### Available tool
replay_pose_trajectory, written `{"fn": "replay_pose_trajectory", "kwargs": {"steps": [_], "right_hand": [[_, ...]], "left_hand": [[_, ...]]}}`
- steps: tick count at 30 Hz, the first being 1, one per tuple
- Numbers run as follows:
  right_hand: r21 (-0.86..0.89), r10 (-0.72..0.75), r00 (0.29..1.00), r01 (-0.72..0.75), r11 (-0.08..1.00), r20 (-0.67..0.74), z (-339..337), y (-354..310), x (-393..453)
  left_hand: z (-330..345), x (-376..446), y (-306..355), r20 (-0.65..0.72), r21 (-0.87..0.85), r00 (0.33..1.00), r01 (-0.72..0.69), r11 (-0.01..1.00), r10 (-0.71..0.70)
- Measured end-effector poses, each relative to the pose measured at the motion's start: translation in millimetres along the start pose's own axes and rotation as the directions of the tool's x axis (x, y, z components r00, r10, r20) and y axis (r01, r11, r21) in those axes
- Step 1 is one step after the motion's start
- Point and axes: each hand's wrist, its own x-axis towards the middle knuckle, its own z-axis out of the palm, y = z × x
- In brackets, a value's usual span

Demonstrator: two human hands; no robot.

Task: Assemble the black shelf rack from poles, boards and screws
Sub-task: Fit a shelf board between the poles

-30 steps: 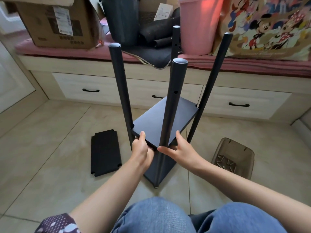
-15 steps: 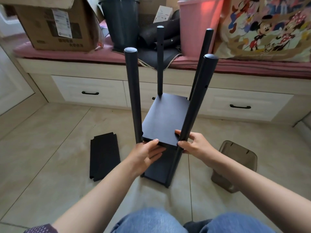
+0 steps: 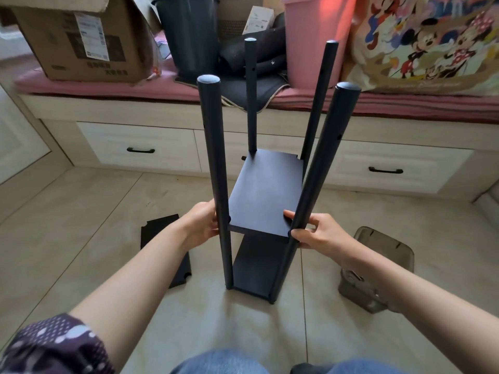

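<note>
- Now, left hand wrapped round the near-left pole, fingers curled behind it, level with the upper board
- Right hand clasping the near-right pole, thumb laid on the upper board's near-right corner, fingers curled round the pole just below
- Half-built black rack standing on the tiled floor, four poles up, upper board seated between them, lower board down at the feet
- Near-right pole leaning outward at the top, near-left one almost upright
- Spare black board lying flat on the floor, left of the rack, partly behind the left forearm
- Smoky translucent box on the floor to the right, contents too hidden by the right forearm to tell
</note>
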Motion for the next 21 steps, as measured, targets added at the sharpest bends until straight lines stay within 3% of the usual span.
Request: {"fn": "replay_pose_trajectory", "kwargs": {"steps": [11, 17, 21], "right_hand": [[0.037, -0.001, 0.999, 0.003, 0.999, -0.041, -47, 2, 5], [0.005, -0.02, 0.976, 0.022, 1.0, -0.215, -75, 7, 11], [0.008, 0.081, 0.882, -0.088, 0.996, -0.464, -71, 10, 9]], "left_hand": [[39, 8, -9, 0.09, -0.06, 0.996, 0.001, 0.998, 0.004], [65, 5, -11, 0.147, -0.173, 0.989, 0.032, 0.984, -0.007], [82, 11, -16, 0.062, -0.276, 0.998, 0.032, 0.961, -0.015]]}}
